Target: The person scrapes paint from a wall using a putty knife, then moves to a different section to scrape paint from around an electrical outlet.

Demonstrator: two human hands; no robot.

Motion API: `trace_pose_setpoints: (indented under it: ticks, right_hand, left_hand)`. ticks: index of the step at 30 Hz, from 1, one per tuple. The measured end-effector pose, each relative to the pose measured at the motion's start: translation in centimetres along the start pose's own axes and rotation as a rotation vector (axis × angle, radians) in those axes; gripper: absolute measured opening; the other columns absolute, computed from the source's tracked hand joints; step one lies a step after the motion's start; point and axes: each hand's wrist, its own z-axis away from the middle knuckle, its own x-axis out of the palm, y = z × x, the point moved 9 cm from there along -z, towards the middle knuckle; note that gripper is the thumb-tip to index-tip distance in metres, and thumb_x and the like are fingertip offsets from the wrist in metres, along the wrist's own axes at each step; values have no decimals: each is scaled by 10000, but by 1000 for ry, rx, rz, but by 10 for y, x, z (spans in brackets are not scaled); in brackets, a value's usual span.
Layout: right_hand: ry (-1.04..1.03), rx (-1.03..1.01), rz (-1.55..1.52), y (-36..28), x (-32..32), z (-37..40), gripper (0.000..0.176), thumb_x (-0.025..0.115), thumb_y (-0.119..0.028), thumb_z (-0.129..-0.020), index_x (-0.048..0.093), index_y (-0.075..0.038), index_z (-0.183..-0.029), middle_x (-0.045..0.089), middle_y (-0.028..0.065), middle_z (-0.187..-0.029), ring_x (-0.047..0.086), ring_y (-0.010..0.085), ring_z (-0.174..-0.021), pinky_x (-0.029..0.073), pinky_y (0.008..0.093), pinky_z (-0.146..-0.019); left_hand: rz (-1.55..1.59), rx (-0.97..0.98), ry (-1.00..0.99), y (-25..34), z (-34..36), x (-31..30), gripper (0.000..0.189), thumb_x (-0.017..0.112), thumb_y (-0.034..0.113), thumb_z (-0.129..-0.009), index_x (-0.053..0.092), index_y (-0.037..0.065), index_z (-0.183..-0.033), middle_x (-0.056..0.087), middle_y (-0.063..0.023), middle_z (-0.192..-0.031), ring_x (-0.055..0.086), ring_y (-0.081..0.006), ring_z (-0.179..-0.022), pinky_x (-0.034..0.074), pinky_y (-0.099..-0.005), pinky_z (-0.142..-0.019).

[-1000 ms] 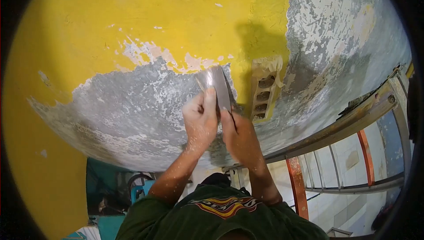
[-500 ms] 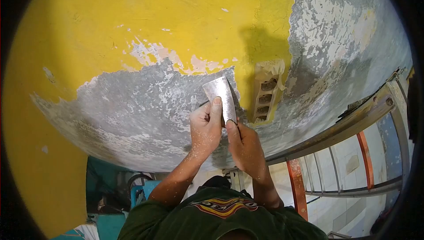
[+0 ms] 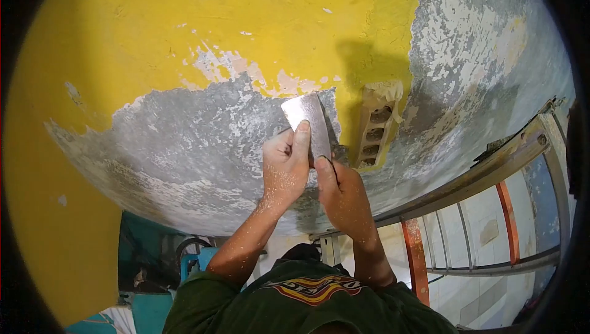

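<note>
Head view, one entry per item.

1. Scraper (image 3: 305, 122): flat metal blade, dull and dusty, just above picture centre. Its upper edge lies against the wall where the yellow paint (image 3: 184, 26) meets the bare grey plaster (image 3: 184, 143). The handle is hidden inside the hands.
2. Left hand (image 3: 284, 171): at 7 o'clock of the blade, fingers curled, with the forefinger stretched up and pressed flat on the blade's face. White dust speckles the hand and forearm.
3. Right hand (image 3: 341, 195): at 5 o'clock of the blade and touching the left hand, fist closed around the tool's lower part.
4. Wall: yellow coat at 12 and 9 o'clock of the frame, stripped grey patch across the middle, flaked white and grey at 2 o'clock.
5. Perforated vent block (image 3: 376, 134): set in the wall at 3 o'clock of the blade, near it, rimmed with yellow.
6. Metal ladder rail (image 3: 491, 168): at 4 o'clock of the frame, with orange rungs (image 3: 415, 260).
7. Green shirt (image 3: 307, 288): at 6 o'clock, with a printed red and yellow emblem. Its lettering is too warped to read.
8. Teal object (image 3: 147, 260): at 7 o'clock, below the wall.
</note>
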Motion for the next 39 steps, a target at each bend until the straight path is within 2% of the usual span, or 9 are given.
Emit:
trace_pose_setpoints:
  ticks: [4, 15, 19, 22, 23, 26, 31, 34, 39]
  right_hand:
    - [18, -8, 79, 7, 0, -3, 348, 448, -244, -1046, 631, 52, -1048, 616, 291, -804, 565, 383, -655, 473, 393, -675]
    - [25, -39, 102, -1, 2, -1, 348, 440, -239, -1041, 633, 51, -1045, 644, 303, -891, 628, 476, -841, 492, 436, -730]
    - [-12, 27, 31, 4, -3, 9, 324, 437, -219, -1039, 623, 45, -1012, 629, 313, -907, 602, 504, -918, 495, 447, -727]
    - [29, -118, 148, -4, 1, -1, 317, 439, -215, -1041, 621, 41, -998, 624, 309, -903, 612, 490, -899, 493, 427, -713]
    - [22, -95, 137, -8, 3, -3, 313, 439, -211, -1040, 623, 39, -1001, 625, 308, -909, 611, 491, -896, 494, 428, -711]
    - [8, -40, 90, -18, 8, -4, 306, 437, -202, -1040, 626, 35, -1010, 627, 307, -924, 606, 493, -892, 495, 429, -705]
    - [28, -151, 154, -15, 4, -3, 308, 446, -210, -1038, 635, 31, -1006, 628, 306, -924, 602, 496, -829, 494, 422, -681]
    - [38, -138, 95, -10, 14, -11, 320, 453, -221, -1038, 641, 33, -994, 632, 309, -898, 574, 496, -779, 484, 415, -685]
    - [22, -19, 98, 1, 8, 0, 351, 449, -240, -1045, 642, 52, -1021, 635, 277, -785, 590, 408, -679, 466, 409, -676]
  left_hand:
    - [95, -71, 10, -16, 2, 4, 470, 550, 304, -1038, 587, -6, -686, 546, 6, -577, 477, -54, -545, 403, -276, -491]
    - [-27, 41, 24, 4, -5, 0, 485, 522, 318, -1048, 638, -23, -722, 591, -10, -610, 503, -62, -554, 410, -272, -510]
    - [-7, -78, -37, -22, 7, 4, 480, 518, 310, -1049, 649, -20, -726, 600, -17, -612, 517, -67, -569, 433, -281, -526]
    - [-68, 6, 48, -5, 4, 0, 477, 514, 310, -1050, 655, -18, -734, 614, -19, -620, 527, -66, -563, 436, -280, -521]
    - [89, -38, 63, 7, 1, 1, 476, 510, 314, -1050, 659, -17, -742, 618, -16, -629, 530, -63, -568, 436, -276, -526]
    - [43, -50, 28, 21, 1, -4, 477, 516, 319, -1048, 649, -14, -733, 587, 0, -620, 517, -65, -580, 426, -279, -535]
    - [26, -44, 75, -13, 2, -5, 470, 523, 319, -1046, 626, -1, -718, 569, 11, -610, 499, -57, -562, 403, -270, -503]
    - [41, -44, 10, 15, -4, -10, 461, 523, 316, -1046, 638, -2, -735, 589, 0, -616, 514, -58, -562, 418, -272, -509]
    - [85, -54, 4, -7, 8, -2, 468, 519, 303, -1048, 623, -7, -713, 590, -3, -606, 511, -66, -551, 417, -282, -498]
